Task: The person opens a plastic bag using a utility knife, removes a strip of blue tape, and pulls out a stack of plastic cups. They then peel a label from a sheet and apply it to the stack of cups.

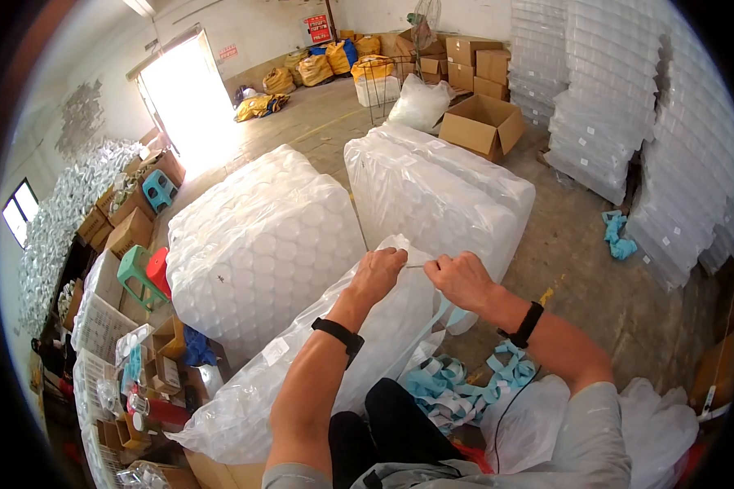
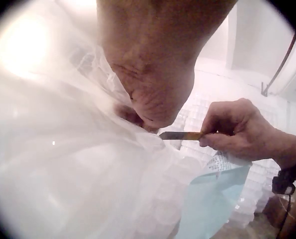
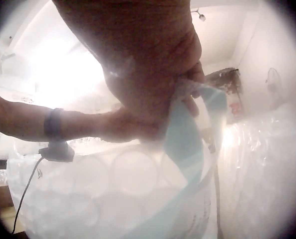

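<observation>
The left hand [image 1: 379, 273] [image 2: 153, 89] grips the gathered top of a clear plastic bag [image 2: 78, 164], which wraps a stack of white round-celled items. Just across from it, the right hand [image 1: 465, 281] [image 2: 245, 132] pinches a thin tool [image 2: 181, 135] with a dark flat end and a yellowish part, its tip at the gathered plastic by the left fingers. A light blue strip [image 2: 212, 199] [image 3: 182, 142] hangs from the right hand. In the right wrist view the right hand [image 3: 150, 69] hides most of its own fingers.
Two more wrapped stacks [image 1: 261, 236] [image 1: 440, 187] stand beyond the hands. Blue strips [image 1: 465, 379] lie in a heap by the knees. An open carton [image 1: 473, 126] and tall clear stacks [image 1: 599, 98] are farther back. Stools [image 1: 137, 273] and small boxes line the left.
</observation>
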The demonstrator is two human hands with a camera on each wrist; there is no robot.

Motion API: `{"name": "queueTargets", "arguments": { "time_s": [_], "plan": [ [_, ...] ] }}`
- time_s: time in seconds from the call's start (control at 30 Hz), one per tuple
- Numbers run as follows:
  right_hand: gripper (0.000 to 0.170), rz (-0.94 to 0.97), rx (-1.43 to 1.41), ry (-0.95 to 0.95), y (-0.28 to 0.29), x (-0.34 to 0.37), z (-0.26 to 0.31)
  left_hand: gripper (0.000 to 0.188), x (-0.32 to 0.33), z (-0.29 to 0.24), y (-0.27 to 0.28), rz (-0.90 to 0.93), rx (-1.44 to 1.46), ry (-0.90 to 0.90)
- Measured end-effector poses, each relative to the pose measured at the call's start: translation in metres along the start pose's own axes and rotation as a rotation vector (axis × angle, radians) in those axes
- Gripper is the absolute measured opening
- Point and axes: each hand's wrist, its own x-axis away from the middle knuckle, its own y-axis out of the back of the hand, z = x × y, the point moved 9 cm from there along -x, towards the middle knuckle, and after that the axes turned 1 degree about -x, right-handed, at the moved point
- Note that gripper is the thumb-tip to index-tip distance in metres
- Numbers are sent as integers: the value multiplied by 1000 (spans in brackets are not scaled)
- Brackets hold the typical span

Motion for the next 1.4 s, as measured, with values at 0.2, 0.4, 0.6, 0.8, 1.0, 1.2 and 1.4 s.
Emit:
{"name": "queueTargets", "arguments": {
  "time_s": [0.2,0.4,0.6,0.8,1.0,1.2,1.4],
  "plan": [
    [8,-13,10,21,-3,-4,3,5,-2,3,4,13,46,53],
    [9,23,-27,-12,1,8,-8,5,-2,7,6,-13,73,96],
    [10,19,-32,-47,3,23,-12,4,-1,9,5,-54,102,124],
    [7,-44,-55,-24,15,20,-5,4,0,8,10,-81,118,130],
    [6,-73,-81,-13,3,11,-5,4,1,6,12,-92,111,142],
    [6,-3,-45,-12,-8,4,-8,3,3,8,10,-126,126,128],
    [7,-16,-16,22,-13,2,-15,4,5,7,15,-157,134,136]
  ]
}}
